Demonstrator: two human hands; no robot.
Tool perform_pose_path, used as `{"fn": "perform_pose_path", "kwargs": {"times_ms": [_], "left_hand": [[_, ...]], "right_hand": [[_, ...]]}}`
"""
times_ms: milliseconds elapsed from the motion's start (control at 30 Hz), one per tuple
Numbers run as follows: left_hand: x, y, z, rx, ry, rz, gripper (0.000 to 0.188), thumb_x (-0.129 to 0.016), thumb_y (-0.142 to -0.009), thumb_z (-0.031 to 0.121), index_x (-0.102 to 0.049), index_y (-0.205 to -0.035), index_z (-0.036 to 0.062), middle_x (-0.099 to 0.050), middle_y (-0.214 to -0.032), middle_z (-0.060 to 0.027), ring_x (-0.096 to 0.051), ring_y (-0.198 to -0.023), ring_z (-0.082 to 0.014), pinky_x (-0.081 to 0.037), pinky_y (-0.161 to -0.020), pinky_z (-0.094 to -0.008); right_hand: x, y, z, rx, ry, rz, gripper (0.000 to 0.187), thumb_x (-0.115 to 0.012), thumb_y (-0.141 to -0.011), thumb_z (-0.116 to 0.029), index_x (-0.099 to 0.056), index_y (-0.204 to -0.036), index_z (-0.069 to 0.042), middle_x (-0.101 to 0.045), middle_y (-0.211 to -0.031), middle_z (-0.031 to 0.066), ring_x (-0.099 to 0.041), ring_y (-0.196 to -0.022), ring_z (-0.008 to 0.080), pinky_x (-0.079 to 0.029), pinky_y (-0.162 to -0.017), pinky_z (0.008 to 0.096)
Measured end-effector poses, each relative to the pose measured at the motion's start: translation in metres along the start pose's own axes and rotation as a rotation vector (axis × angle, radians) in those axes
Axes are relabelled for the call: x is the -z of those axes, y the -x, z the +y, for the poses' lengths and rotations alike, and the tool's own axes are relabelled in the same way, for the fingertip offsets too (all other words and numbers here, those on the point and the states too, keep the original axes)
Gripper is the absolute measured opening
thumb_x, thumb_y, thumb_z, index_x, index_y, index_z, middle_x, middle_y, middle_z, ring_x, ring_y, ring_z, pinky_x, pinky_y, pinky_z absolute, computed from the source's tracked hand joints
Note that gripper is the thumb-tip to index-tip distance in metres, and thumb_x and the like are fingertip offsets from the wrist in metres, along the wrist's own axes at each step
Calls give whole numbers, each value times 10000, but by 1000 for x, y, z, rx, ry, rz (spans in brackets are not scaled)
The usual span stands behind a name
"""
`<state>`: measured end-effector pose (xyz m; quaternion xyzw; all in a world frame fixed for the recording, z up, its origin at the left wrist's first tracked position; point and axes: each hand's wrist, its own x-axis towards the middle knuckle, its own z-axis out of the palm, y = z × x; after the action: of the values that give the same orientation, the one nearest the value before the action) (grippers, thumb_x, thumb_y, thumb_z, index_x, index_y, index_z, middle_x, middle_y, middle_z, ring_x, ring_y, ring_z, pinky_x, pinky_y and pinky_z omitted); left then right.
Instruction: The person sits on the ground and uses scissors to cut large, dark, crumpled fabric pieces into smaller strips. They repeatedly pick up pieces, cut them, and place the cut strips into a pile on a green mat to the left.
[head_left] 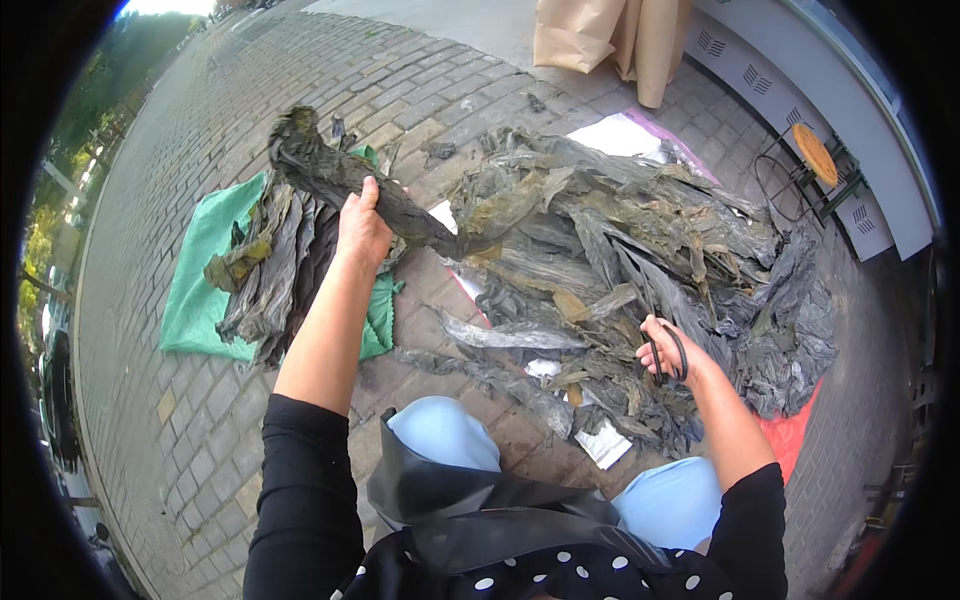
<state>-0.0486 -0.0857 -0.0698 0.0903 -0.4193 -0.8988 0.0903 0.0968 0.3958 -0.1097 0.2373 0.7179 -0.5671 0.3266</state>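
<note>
My left hand [366, 228] is closed around a long, dark strip of dried kelp [330, 172], raised above the paving, its curled end pointing up and left. A big heap of dried kelp [640, 230], grey-green and wrinkled, spreads across the middle and right. At the heap's near side is my right hand [676, 352], fingers curled through black loops [668, 350] that look like scissors handles; any blades are hidden. Beneath my left forearm lies a smaller stack of kelp [275, 260] on a green woven sack [200, 275].
Brown paper-like sacks [610, 40] stand beyond the heap. A round wooden-topped stool [815, 155] is by a grey cabinet [880, 100] at the far right. White scraps [603, 443] and a red sheet [790, 440] show beneath the heap's edges. Brick paving [210, 410] surrounds everything.
</note>
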Motion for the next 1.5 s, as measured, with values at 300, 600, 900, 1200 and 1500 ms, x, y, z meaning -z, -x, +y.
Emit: {"fn": "perform_pose_path", "kwargs": {"times_ms": [300,600,900,1200,1500], "left_hand": [[-9,74,-23,427,22,-9,339,-572,-885,399,-561,-993,78,-538,-731,-25,-502,-625,-160,-411,-610,-323],[-43,96,-81,576,-543,-24,274,-482,-891,307,-524,-1095,129,-622,-896,-47,-572,-739,-163,-465,-602,-343],[-25,93,-99,660,-447,-255,386,-674,-842,223,-569,-1143,4,-639,-991,-107,-623,-875,-201,-512,-788,-354],[-11,-31,118,-518,-784,-38,648,-623,-742,44,-404,-1346,-43,-625,-1034,-158,-624,-864,-204,-534,-719,-319],[157,-69,202,-152,-2413,310,1013,-690,-710,139,-79,-1507,268,-135,-1573,-17,-337,-1363,-296,-421,-1019,-417]], "right_hand": [[-119,-26,9,300,-643,-143,629,-616,-853,-544,-375,-1243,-112,-588,-1013,127,-612,-866,206,-515,-723,333],[-206,-44,-43,568,-703,-5,505,-682,-778,-35,-407,-1201,-50,-523,-1037,102,-536,-944,189,-467,-794,328],[-225,-31,-40,778,-83,-77,504,-659,-862,-146,-433,-1283,16,-555,-1157,117,-511,-1080,189,-409,-936,310],[-220,-24,-43,842,-230,-30,344,-603,-891,-57,-437,-1191,-39,-596,-897,70,-595,-793,133,-505,-744,282],[-176,-25,51,497,-27,135,351,-564,-860,-19,-427,-1183,-38,-590,-821,44,-573,-729,117,-485,-686,263]]}}
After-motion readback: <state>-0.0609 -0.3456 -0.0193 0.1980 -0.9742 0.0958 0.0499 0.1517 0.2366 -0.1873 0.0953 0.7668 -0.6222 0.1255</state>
